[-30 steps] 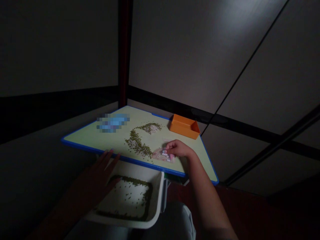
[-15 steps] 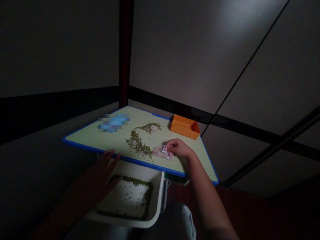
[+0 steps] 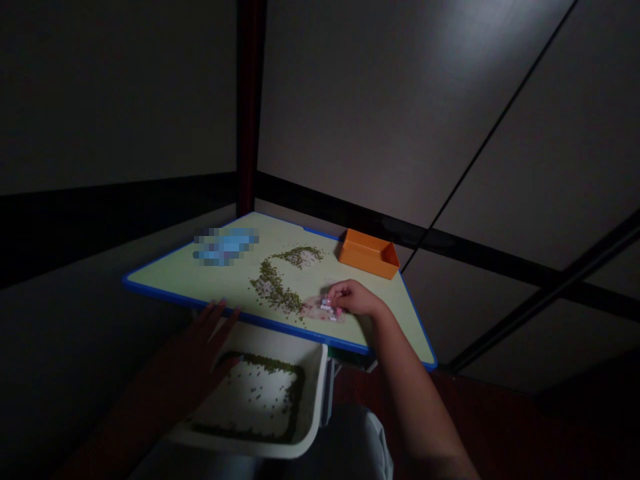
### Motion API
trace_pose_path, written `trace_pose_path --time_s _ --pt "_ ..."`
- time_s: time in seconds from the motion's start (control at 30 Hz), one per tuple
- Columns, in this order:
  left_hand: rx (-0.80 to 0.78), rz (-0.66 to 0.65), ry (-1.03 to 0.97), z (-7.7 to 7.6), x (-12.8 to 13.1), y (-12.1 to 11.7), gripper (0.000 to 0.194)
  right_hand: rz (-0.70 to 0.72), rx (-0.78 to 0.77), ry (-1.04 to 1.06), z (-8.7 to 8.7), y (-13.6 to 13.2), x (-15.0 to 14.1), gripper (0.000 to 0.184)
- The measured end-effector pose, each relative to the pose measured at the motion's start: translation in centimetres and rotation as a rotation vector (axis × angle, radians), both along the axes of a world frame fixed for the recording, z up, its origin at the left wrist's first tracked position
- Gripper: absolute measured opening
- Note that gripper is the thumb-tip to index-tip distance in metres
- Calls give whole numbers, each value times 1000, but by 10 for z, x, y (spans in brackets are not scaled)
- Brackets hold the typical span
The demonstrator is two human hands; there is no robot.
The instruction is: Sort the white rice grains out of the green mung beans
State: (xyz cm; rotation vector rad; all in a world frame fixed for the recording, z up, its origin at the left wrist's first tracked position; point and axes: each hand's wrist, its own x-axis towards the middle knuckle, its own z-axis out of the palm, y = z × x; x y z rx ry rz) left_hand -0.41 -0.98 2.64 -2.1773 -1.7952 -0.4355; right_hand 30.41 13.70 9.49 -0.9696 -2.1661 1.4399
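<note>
My right hand is closed in a pinch at a small clear plastic bag that lies near the front of the board-topped table. Small white and pink pieces show at the bag beneath my fingertips; their kind is too small to make out. Left of the bag, green beans are scattered in a curved heap with some pale bits among them. My left hand is dark but plainly has its fingers spread, the tips at the table's blue front edge. Below it sits a white basin, partly covered by that hand.
The pale table has a blue rim. An orange open box stands at its back right. A blurred-out blue item lies at the left. Green beans line the basin's sides. Walls close in behind the table.
My right hand has shifted very slightly left over the plastic bag and its small pieces. My left hand keeps its place; the view has moved a touch.
</note>
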Motion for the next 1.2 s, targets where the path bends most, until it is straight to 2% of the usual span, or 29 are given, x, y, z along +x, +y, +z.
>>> trace_pose_path --time_s 0.43,0.7,0.93,1.2 --pt "-17 11 -8 -3 -2 1 65 29 -23 -15 3 -2 0 39" --pt "14 -19 -33 -7 -4 2 67 -58 14 30 -1 2 2 37" --pt "-13 -2 -15 -6 -4 2 66 7 -5 -15 1 2 4 37" --pt "-41 6 -22 -4 -2 1 66 9 9 -31 3 -1 1 39"
